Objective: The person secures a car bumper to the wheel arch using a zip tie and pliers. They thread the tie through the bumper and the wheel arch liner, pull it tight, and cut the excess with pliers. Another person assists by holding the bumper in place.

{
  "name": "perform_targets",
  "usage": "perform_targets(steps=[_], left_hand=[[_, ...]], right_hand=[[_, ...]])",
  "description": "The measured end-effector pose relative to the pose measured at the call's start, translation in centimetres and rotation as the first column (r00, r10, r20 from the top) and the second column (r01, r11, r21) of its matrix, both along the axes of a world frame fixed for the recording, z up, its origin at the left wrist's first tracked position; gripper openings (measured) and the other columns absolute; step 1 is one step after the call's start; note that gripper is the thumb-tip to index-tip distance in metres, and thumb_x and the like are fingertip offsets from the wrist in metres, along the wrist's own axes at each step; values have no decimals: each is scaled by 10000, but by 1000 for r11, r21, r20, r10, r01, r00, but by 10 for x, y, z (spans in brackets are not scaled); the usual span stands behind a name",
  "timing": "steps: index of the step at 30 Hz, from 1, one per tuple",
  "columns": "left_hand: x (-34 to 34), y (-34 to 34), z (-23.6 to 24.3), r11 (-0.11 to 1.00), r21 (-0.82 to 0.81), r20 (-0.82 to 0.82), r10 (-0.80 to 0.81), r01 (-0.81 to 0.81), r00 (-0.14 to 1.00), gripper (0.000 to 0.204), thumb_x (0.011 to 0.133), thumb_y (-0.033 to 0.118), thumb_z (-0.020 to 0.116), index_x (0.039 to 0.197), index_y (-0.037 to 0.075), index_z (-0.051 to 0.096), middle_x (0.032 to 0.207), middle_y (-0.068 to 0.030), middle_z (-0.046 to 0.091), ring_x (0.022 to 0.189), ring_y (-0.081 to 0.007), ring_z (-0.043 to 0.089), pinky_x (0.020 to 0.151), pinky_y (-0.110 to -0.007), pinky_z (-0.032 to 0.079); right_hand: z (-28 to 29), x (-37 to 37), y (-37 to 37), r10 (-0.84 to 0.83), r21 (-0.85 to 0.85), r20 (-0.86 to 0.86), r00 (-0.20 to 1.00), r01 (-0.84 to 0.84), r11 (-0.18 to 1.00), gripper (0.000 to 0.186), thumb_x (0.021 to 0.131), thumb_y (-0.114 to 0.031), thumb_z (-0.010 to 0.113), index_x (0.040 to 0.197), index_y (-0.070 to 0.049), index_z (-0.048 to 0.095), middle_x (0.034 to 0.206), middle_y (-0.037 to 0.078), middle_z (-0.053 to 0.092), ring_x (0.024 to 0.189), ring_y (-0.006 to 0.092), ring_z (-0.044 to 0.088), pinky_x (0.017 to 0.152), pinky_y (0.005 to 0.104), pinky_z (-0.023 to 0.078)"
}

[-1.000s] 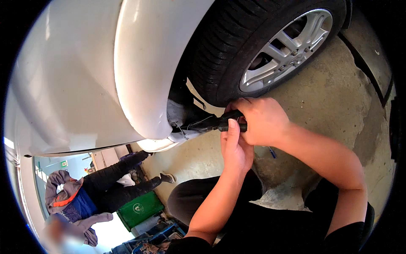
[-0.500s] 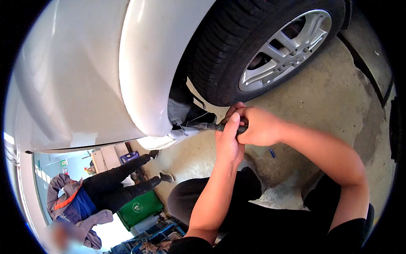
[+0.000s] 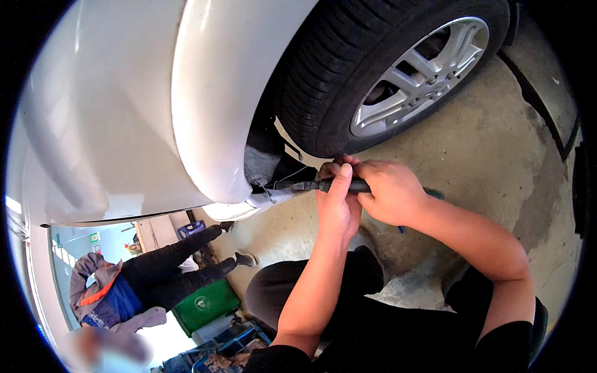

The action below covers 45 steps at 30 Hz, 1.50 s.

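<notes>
Black tool (image 3: 324, 185), tip (image 3: 286, 185) beside rounded edge of white fender (image 3: 211, 112), near tire (image 3: 323, 93); left hand (image 3: 339, 206) wrapped round handle (image 3: 359, 186), thumb (image 3: 342, 179) laid across it, right hand (image 3: 395, 191) curled closed at handle's rear end.

Plastic-looking handle (image 3: 359, 186), glossy fender (image 3: 217, 105), matt rubber tyre (image 3: 339, 78)
</notes>
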<state>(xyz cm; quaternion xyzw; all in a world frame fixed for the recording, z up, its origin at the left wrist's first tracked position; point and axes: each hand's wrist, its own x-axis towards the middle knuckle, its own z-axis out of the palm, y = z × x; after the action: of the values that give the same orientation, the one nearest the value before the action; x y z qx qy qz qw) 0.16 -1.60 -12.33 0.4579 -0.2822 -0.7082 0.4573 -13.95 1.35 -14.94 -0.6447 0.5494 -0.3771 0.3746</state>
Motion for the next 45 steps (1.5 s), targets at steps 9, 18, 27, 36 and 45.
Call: perform_targets(steps=[9,18,27,36,45], left_hand=[[3,1,-8,994,-91,62,64,-58,996,280,927,45,718,1072,116,490,1204,-88,576,1161,-185,542,1066,-364,422],[9,2,-5,992,-39,34,122,-120,992,288,926,31,708,1103,125,502,1216,-88,597,1181,-189,550,1081,-375,423],[10,-1,-2,989,-79,35,129,-125,991,316,933,47,723,1138,129,496,1165,-70,595,1153,-180,557,1061,-360,426],[13,3,-10,983,-160,142,110,-86,984,316,946,106,744,1137,84,494,1128,-46,582,1100,-149,551,1039,-324,410],[3,7,12,988,-110,35,110,-106,993,240,987,191,709,1125,81,546,1157,-60,628,1121,-167,567,1054,-351,412]], right_hand=[[-12,17,6,-65,8,132,989,65,998,411,804,-110,602,1177,61,617,1057,251,629,1031,441,613,924,519,501],[-3,22,8,-65,29,153,986,61,998,460,811,-101,578,1237,72,597,1101,267,623,1056,451,609,961,510,502],[-8,19,0,19,18,215,976,-23,1000,508,812,-107,600,1296,47,583,1162,277,643,1084,453,623,969,515,506],[8,-20,-30,264,160,273,925,-314,936,452,803,-109,591,1239,-21,673,1108,276,696,1062,443,655,938,519,521],[38,-40,-48,425,236,124,897,-443,865,324,862,-190,607,1114,-8,697,1008,271,702,987,452,662,852,502,527]])
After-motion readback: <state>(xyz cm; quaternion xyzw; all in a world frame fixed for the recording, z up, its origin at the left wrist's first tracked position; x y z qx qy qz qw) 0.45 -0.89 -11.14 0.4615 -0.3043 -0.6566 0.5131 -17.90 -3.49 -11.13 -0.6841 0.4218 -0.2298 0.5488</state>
